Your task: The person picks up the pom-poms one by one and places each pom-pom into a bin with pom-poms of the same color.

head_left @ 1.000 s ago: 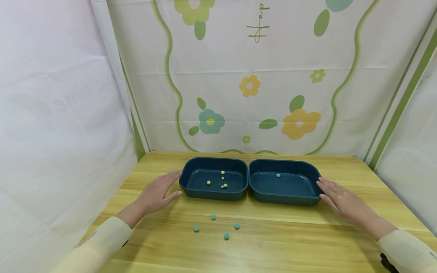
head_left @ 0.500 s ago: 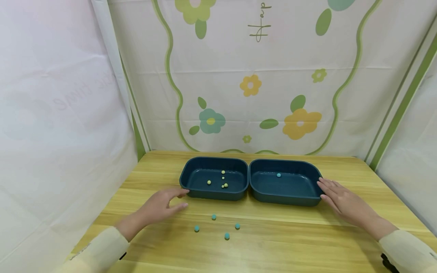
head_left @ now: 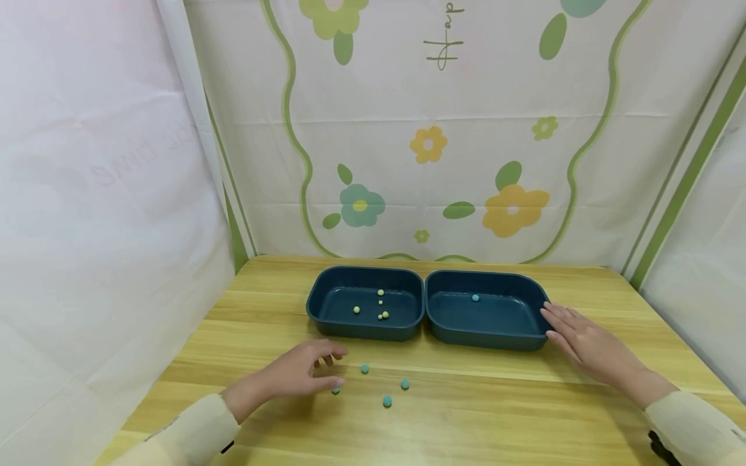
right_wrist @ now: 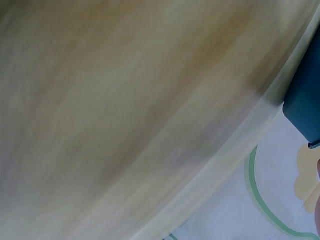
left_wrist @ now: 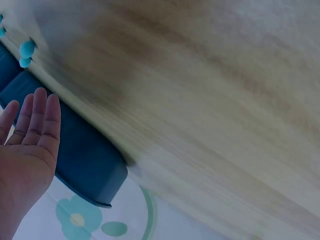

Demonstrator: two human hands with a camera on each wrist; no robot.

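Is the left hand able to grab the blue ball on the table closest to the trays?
Probably yes: the left hand looks empty, that blue ball lies just ahead of it, and nothing shows in between.

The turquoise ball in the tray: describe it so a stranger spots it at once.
On the wooden table sit two dark blue trays. In the right-hand tray, toward the back, lies a small turquoise ball. It is alone there, while the other turquoise balls lie on the table.

Left hand [head_left: 299, 373] near turquoise balls [head_left: 387, 402]
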